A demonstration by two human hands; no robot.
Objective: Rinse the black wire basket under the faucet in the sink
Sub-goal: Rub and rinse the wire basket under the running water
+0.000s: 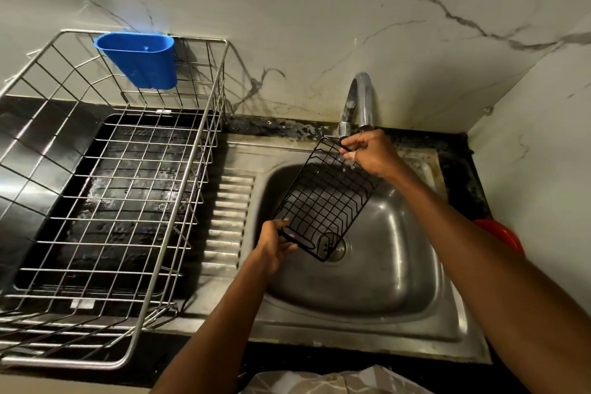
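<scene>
No text or label can be read anywhere.

Both hands, left hand (275, 243) and right hand (371, 152), gripped the tilted black wire basket (326, 198) over the sink (399, 265), seemingly under the faucet (359, 102).

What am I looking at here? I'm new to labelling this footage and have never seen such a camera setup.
There is no machine: one wide-angle camera worn on a person's head looks down at their two bare hands. The left hand grips the near end of a black wire basket; the right hand holds its far end up by the faucet, over the steel sink. To the left stands a silver dish rack with a blue plastic cup hooked on its back rail.
</scene>
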